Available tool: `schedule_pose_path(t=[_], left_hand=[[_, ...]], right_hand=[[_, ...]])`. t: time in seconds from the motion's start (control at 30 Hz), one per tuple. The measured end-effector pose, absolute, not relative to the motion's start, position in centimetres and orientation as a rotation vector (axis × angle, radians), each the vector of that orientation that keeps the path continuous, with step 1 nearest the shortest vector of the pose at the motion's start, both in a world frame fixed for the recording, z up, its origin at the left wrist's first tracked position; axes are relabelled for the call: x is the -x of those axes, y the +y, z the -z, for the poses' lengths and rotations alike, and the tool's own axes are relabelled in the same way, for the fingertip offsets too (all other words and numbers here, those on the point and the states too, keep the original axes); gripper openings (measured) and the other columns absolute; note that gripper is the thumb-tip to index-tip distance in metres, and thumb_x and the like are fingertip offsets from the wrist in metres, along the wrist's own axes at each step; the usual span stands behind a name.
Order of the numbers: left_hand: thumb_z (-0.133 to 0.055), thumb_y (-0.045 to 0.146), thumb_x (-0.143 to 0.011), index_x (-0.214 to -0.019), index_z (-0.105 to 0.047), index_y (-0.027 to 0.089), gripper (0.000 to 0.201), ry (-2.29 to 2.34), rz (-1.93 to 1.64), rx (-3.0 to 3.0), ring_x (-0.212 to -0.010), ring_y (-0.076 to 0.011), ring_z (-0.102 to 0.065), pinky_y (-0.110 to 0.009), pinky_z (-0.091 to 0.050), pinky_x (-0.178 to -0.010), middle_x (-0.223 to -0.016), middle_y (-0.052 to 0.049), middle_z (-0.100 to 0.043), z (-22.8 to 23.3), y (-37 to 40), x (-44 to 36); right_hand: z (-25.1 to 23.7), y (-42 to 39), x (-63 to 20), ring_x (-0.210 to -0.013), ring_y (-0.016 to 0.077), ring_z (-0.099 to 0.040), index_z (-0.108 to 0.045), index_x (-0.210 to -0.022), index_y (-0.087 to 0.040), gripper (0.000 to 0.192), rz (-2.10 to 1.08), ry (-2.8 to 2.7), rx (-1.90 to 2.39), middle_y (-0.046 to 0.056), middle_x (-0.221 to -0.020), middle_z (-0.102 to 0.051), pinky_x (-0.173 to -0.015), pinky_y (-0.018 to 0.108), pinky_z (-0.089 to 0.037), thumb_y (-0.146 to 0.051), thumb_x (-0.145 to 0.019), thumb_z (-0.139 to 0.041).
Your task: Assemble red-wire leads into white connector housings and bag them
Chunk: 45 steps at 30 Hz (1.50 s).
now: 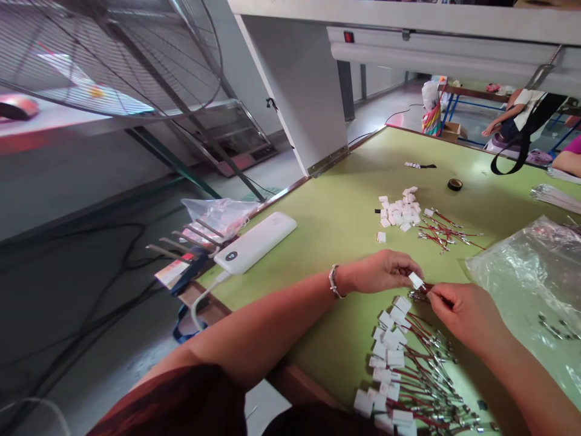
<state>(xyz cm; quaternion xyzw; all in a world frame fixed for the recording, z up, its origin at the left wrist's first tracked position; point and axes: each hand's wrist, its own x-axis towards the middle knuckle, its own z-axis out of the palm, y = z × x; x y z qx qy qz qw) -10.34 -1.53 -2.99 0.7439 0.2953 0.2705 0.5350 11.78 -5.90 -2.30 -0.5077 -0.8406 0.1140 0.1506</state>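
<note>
Between my two hands is a small white plastic connector (416, 280) with short dark red wires. My left hand (384, 270), a bracelet at its wrist, pinches the connector from the left. Fingers of my right hand (467, 312) are closed on the wires just to the right of it. Right below, a long row of white connectors with red wires (393, 357) and metal terminals lies on the green tabletop (336, 224). Beyond my hands sit a pile of loose white connectors (399, 212) and a small heap of red wires with metal ends (442, 231).
A white power bank (256, 242) with a cable lies at the left table edge. A clear plastic bag (531, 260) spreads on the right. Black tape (454, 184) is farther back. A large fan (113, 54) stands left; another person's arm (567, 163) shows at far right.
</note>
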Motion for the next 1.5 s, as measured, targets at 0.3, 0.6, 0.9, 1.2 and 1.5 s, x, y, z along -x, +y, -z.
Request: schedule_pose_path(t=[0.3,0.6,0.9,1.2,1.5], left_hand=[[-0.061,0.022,-0.081,-0.097,-0.066,0.015,0.018,0.705,-0.554,-1.391,-0.057,-0.0077,-0.053,-0.021,-0.045,-0.056,-0.066,0.002,-0.061,3.9,-2.4,9.0],[-0.066,0.038,-0.081,-0.117,-0.058,0.013,0.045,1.39,-0.716,-2.022,-0.094,-0.022,-0.057,-0.038,-0.048,-0.086,-0.106,-0.013,-0.062,2.7,-0.1,11.8],[-0.065,0.025,-0.083,-0.101,-0.064,0.013,0.022,1.776,-0.616,-2.201,-0.094,-0.0232,-0.058,-0.035,-0.047,-0.086,-0.1,-0.01,-0.06,5.4,2.7,13.1],[-0.06,0.009,-0.078,-0.101,-0.068,0.015,0.025,1.303,-0.925,-1.586,-0.069,-0.0104,-0.055,-0.025,-0.046,-0.07,-0.078,0.0,-0.062,5.2,1.5,11.9],[-0.071,0.022,-0.076,-0.092,-0.066,0.013,0.019,0.866,-0.847,-1.144,-0.062,-0.0075,-0.056,-0.024,-0.04,-0.06,-0.075,-0.002,-0.065,4.5,-1.0,9.9]], right_hand=[[4.0,-6.1,-11.8,-0.048,0.0111,-0.049,-0.056,-0.066,-0.02,0.034,-0.21,-2.444,1.322,-0.002,-0.055,-0.058,-0.052,0.027,-0.027,-0.033,-0.093,-0.04],[2.0,-7.6,-10.8,-0.052,0.01,-0.046,-0.051,-0.056,-0.019,0.034,-0.638,-2.485,1.41,-0.003,-0.054,-0.053,-0.053,0.025,-0.031,-0.032,-0.088,-0.048],[3.0,-5.4,-11.9,-0.068,0.0146,-0.058,-0.067,-0.084,-0.024,0.02,-0.34,-2.409,1.59,0.001,-0.085,-0.065,-0.063,0.029,-0.04,-0.03,-0.09,-0.05],[5.5,-4.0,-11.7,-0.067,0.016,-0.057,-0.061,-0.083,-0.02,0.022,0.095,-2.39,1.528,0.005,-0.085,-0.064,-0.055,0.028,-0.035,-0.026,-0.094,-0.043],[3.7,-5.5,-12.1,-0.056,0.0135,-0.055,-0.057,-0.086,-0.021,0.016,-0.078,-2.224,1.37,-0.002,-0.066,-0.063,-0.055,0.026,-0.035,-0.029,-0.092,-0.044]])
